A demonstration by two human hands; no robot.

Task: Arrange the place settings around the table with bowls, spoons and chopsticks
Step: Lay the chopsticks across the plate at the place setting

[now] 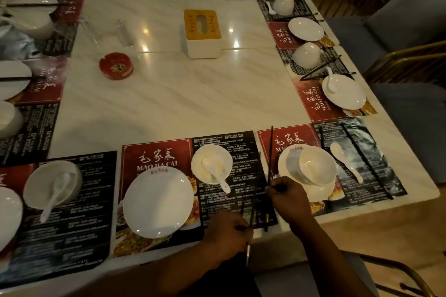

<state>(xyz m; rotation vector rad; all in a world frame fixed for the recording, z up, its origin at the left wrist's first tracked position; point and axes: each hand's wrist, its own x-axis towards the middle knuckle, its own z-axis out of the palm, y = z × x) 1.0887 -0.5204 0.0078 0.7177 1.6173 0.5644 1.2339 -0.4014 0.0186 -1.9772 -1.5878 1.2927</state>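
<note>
Chopsticks (270,157) are standing nearly upright just right of the bowl (217,149), R hand (288,196) pinching them at the lower end. L hand (226,231) is curling round another dark stick (251,217), blurred, below the bowl near the table (169,103) edge. Spoon (214,171) is lying in the bowl; plate (158,202) is sitting just lower-left of it.

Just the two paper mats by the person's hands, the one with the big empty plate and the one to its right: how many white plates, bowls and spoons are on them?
Plates: 2
Bowls: 2
Spoons: 2
Total: 6
</note>
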